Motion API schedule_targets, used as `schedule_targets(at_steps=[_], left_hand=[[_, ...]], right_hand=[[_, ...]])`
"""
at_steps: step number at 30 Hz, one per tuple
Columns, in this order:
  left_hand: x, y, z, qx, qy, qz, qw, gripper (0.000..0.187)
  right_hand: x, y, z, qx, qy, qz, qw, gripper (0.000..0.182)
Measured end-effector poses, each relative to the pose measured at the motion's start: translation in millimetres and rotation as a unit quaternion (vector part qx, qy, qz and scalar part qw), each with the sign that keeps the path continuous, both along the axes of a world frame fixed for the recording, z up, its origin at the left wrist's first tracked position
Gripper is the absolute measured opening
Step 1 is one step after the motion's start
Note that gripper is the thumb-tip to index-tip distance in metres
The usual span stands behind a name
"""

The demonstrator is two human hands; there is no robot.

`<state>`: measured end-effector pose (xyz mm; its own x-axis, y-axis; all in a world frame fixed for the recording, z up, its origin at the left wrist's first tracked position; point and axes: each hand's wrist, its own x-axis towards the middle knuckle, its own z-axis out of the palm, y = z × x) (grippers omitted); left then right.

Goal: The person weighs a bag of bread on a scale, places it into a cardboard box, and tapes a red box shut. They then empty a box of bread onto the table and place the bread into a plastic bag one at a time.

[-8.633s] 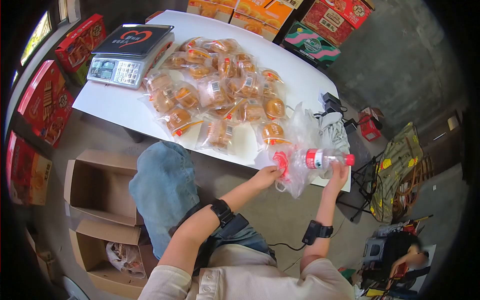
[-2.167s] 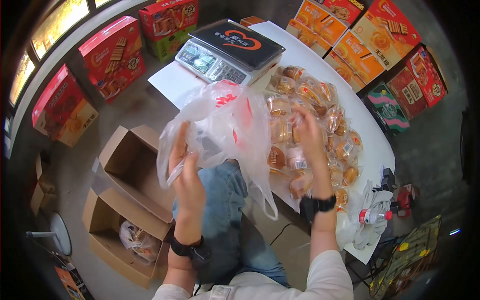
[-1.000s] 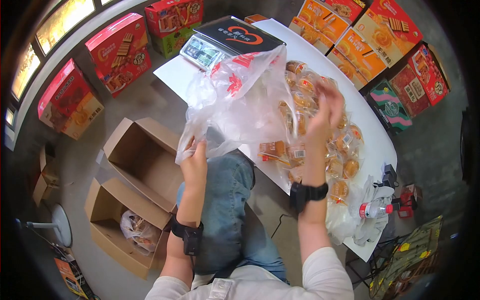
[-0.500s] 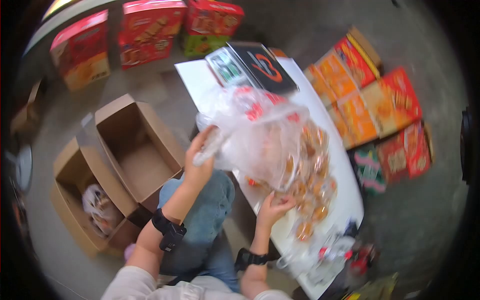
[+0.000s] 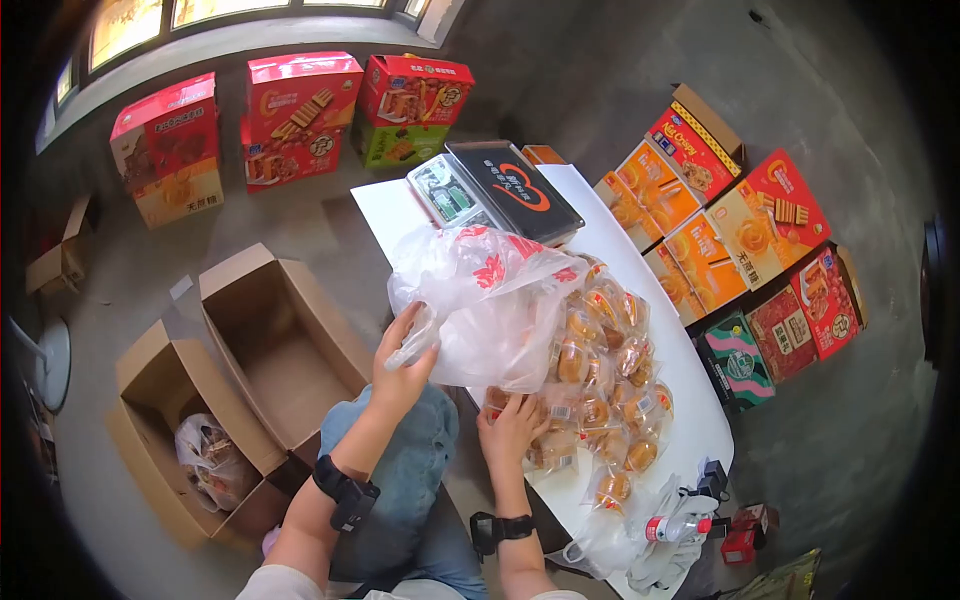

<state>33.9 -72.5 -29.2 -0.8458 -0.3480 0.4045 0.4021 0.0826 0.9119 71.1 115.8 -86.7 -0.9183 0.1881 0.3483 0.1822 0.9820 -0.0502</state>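
My left hand is closed on the handle of a translucent white plastic bag with red print. The bag stands puffed up on the table, and what lies inside it is hard to make out. Beside its lower edge, my right hand curls its fingers over a wrapped bun at the near side of a heap. Several more buns in clear wrappers are piled on the white table, to the right of the bag.
On my left, two open cardboard boxes stand on the floor; one contains a filled plastic bag. A black box is at the table's far end. A bottle lies near. Snack cartons stand right, others beyond.
The plastic bag has settled lower over the table's near edge. My right hand has moved left to a bun beside the bag. My head view has shifted, showing more of the window.
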Motion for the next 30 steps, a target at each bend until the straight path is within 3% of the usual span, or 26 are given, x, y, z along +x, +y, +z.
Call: schedule_targets(at_steps=[3, 6, 8, 10, 12, 13, 14, 16, 17, 18, 20, 24, 26, 28, 29, 30], left_hand=[[-0.4, 0.0, 1.9, 0.005, -0.011, -0.017, 1.000, 0.052], [-0.9, -2.5, 0.4, 0.020, -0.012, -0.028, 0.999, 0.052], [0.8, -1.4, 0.3, 0.028, -0.012, -0.040, 0.999, 0.051], [2.2, 0.7, 0.6, 0.034, -0.013, -0.048, 0.998, 0.051], [1.7, 0.7, -0.9, 0.040, -0.015, -0.054, 0.998, 0.051], [1.0, 1.3, -4.1, 0.041, -0.010, -0.058, 0.997, 0.052], [2.4, 1.4, -5.8, 0.043, -0.008, -0.063, 0.997, 0.052], [6.3, 1.6, -4.1, 0.050, -0.014, -0.070, 0.996, 0.053], [6.0, 0.5, -2.7, 0.058, -0.012, -0.073, 0.996, 0.054], [3.9, -0.7, -5.7, 0.056, -0.015, -0.073, 0.996, 0.054], [0.4, 0.2, -14.9, 0.069, -0.010, -0.092, 0.993, 0.056], [4.7, 2.9, -8.7, 0.097, -0.035, -0.111, 0.988, 0.056], [3.2, 4.1, -9.9, 0.103, -0.026, -0.090, 0.990, 0.055], [1.4, 7.4, -8.7, 0.111, -0.014, -0.096, 0.989, 0.055], [0.9, 8.8, -7.9, 0.120, -0.001, -0.100, 0.988, 0.054], [0.8, 8.4, -7.9, 0.118, -0.003, -0.102, 0.988, 0.054]], right_hand=[[17.7, 5.1, 17.8, -0.013, -0.021, 0.074, 0.997, 0.069], [47.9, 9.0, 44.5, -0.112, -0.017, 0.122, 0.986, 0.069], [69.5, 18.1, 57.1, -0.308, -0.014, 0.142, 0.940, 0.075], [83.0, 36.5, 55.1, -0.347, -0.035, 0.126, 0.929, 0.078], [95.1, 40.3, 73.3, -0.557, -0.074, 0.179, 0.808, 0.078], [99.8, 40.7, 89.8, -0.654, -0.130, 0.191, 0.720, 0.076], [99.5, 45.4, 90.2, -0.657, -0.131, 0.185, 0.719, 0.076], [100.1, 51.5, 85.1, -0.825, -0.166, 0.275, 0.466, 0.071], [99.3, 40.3, 94.5, -0.849, -0.144, 0.214, 0.462, 0.086], [92.1, 30.5, 99.8, -0.851, -0.144, 0.211, 0.460, 0.086], [72.9, 13.6, 109.6, -0.794, -0.036, 0.159, 0.586, 0.079], [4.5, 1.3, 98.5, -0.607, -0.020, 0.245, 0.756, 0.062], [-35.8, -14.9, 88.1, -0.538, -0.012, 0.225, 0.813, 0.061], [-73.1, -29.8, 72.5, -0.349, 0.029, 0.209, 0.913, 0.064], [-89.0, -38.0, 64.1, -0.351, 0.028, 0.207, 0.913, 0.064], [-103.5, -46.7, 54.4, -0.271, 0.044, 0.179, 0.945, 0.065]])
